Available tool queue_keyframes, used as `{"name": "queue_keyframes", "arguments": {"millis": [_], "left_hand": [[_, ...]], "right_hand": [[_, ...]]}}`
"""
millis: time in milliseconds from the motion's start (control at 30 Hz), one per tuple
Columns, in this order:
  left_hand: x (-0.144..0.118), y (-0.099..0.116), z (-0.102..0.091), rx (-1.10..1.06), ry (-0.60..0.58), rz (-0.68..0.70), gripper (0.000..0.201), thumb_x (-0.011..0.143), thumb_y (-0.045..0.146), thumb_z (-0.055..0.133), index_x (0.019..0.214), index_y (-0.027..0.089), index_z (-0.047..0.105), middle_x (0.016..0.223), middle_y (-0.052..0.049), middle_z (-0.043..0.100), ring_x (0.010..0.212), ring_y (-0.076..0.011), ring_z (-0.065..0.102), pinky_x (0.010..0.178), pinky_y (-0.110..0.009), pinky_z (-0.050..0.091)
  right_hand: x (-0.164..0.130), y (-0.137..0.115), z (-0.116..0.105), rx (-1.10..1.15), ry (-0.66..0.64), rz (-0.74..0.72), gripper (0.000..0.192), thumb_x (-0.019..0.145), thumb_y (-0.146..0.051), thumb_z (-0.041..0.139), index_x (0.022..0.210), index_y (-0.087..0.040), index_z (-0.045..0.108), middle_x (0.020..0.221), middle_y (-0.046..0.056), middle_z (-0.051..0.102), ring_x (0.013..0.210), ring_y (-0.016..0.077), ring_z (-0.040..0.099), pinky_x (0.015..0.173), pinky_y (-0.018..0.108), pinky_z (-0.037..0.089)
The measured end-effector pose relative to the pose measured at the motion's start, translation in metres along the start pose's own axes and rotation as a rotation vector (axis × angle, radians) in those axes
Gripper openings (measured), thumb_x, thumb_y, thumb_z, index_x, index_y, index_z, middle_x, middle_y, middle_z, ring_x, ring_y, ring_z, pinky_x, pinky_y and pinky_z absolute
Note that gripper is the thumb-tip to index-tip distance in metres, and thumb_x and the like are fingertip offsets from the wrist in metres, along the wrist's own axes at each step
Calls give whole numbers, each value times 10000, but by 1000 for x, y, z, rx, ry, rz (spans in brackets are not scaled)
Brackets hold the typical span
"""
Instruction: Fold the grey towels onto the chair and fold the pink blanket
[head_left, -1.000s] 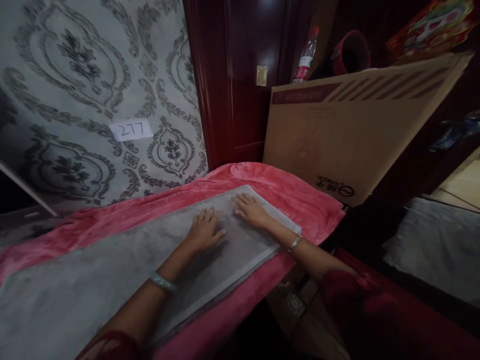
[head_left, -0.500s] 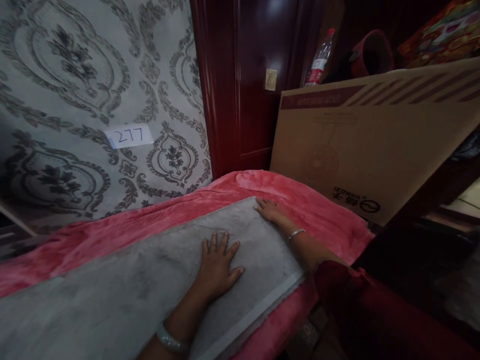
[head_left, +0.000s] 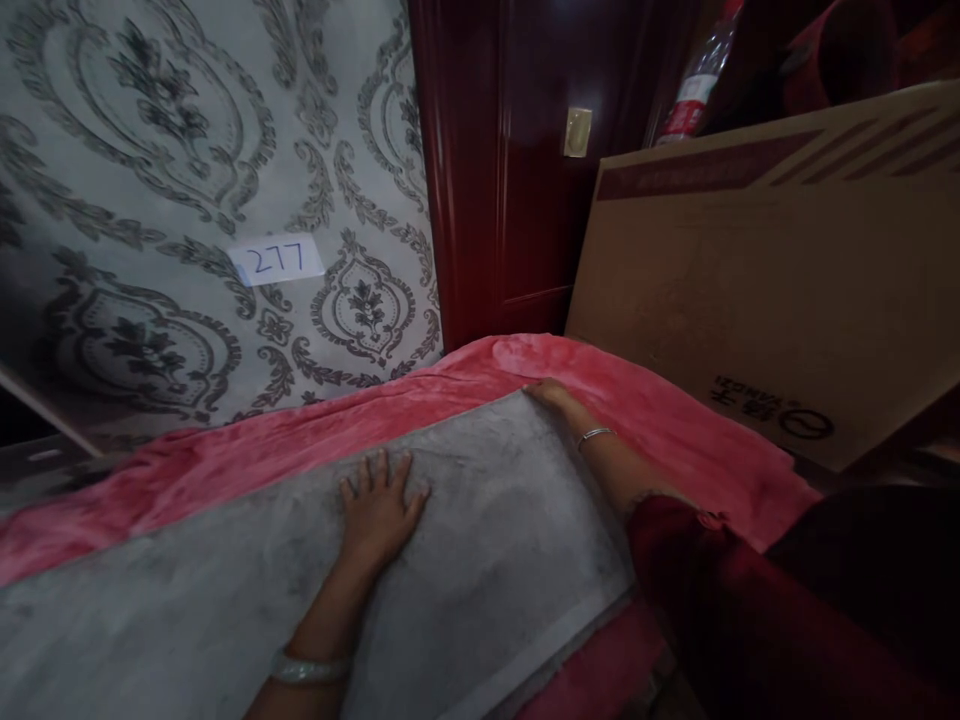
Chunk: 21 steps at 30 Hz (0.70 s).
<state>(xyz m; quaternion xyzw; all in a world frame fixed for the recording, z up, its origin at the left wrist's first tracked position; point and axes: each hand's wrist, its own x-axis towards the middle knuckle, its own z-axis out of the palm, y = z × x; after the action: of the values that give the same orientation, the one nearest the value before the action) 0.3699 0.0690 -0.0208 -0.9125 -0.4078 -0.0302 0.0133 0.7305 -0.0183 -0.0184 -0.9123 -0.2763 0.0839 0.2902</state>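
Note:
A long grey plush blanket (head_left: pixel 480 530), folded flat with a paler hem band at its near right edge, lies over a pink plush cover (head_left: pixel 660 420). My left hand (head_left: pixel 379 510) rests palm down on the grey blanket, fingers spread and holding nothing. At the blanket's far right corner, my right hand (head_left: pixel 549 393) has its fingers closed around the edge; the fingertips are partly hidden. The blanket's right side looks slightly raised beside my right forearm.
A large cardboard box (head_left: pixel 720 260) stands at the right, with a red-labelled plastic bottle (head_left: pixel 694 95) above its edge. Behind are a dark red wooden panel (head_left: pixel 517 200) and patterned wallpaper (head_left: pixel 360 300) bearing a paper marked 277 (head_left: pixel 277 260).
My left hand has slid left across the grey blanket. My right hand went from lying flat near the corner to closing on it. The view has shifted a little.

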Motion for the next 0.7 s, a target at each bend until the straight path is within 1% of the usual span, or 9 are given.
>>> {"name": "queue_keyframes", "arguments": {"millis": [33, 100, 233, 333, 467, 600, 633, 700], "left_hand": [[0, 0, 2, 1, -34, -6, 675, 981, 547, 405, 1576, 232, 357, 1668, -181, 222, 1528, -444, 182, 1173, -697, 204], [-1, 1, 6, 1, -55, -6, 679, 983, 550, 397, 1584, 239, 336, 1672, -175, 207, 1532, -439, 163, 1176, -695, 196], [-1, 1, 9, -8, -48, 12, 675, 976, 566, 401, 1577, 265, 350, 1670, -160, 224, 1536, -426, 168, 1167, -701, 215], [0, -1, 10, 1, -40, 7, 685, 969, 590, 387, 1575, 273, 355, 1671, -147, 237, 1538, -422, 172, 1166, -699, 218], [0, 0, 8, 11, -51, 4, 703, 967, 612, 358, 1582, 271, 340, 1670, -148, 250, 1534, -428, 182, 1158, -697, 222], [-1, 2, 5, 13, -49, 4, 707, 971, 615, 347, 1579, 254, 348, 1671, -166, 238, 1529, -438, 193, 1161, -687, 222], [-1, 2, 4, 15, -50, 4, 709, 971, 615, 347, 1580, 251, 347, 1671, -169, 233, 1528, -440, 193, 1163, -684, 221], [0, 2, 5, 20, -50, 5, 712, 972, 612, 350, 1583, 246, 339, 1669, -179, 231, 1527, -442, 196, 1163, -684, 220]], "right_hand": [[1, 0, 2, -6, 5, 2, 360, 947, -387, 591, 1092, -108, 766, 1060, 133, 759, 916, 234, 702, 753, 264, 506], [0, 2, 8, -29, 25, 8, 349, 957, -374, 576, 1119, -123, 758, 1104, 135, 750, 960, 234, 701, 780, 260, 501], [-6, 11, 21, -68, 96, 16, 365, 988, -374, 533, 1186, -141, 731, 1201, 177, 715, 1091, 272, 677, 845, 299, 495], [-8, 14, 25, -84, 112, 19, 376, 997, -394, 520, 1193, -150, 727, 1226, 184, 705, 1144, 283, 659, 858, 309, 492], [-8, 12, 16, -93, 84, 24, 398, 988, -432, 530, 1168, -149, 745, 1194, 178, 720, 1106, 298, 675, 851, 326, 501], [-12, 17, -1, -99, 40, 22, 516, 1036, -491, 396, 1124, -140, 764, 1116, 159, 746, 978, 264, 714, 794, 312, 519], [-16, 20, -3, -107, 32, 18, 506, 1035, -489, 409, 1108, -138, 767, 1097, 153, 751, 954, 254, 718, 788, 304, 519], [-25, 23, -4, -132, 33, 7, 415, 1008, -452, 502, 1098, -144, 766, 1101, 146, 751, 966, 247, 717, 808, 293, 514]]}}
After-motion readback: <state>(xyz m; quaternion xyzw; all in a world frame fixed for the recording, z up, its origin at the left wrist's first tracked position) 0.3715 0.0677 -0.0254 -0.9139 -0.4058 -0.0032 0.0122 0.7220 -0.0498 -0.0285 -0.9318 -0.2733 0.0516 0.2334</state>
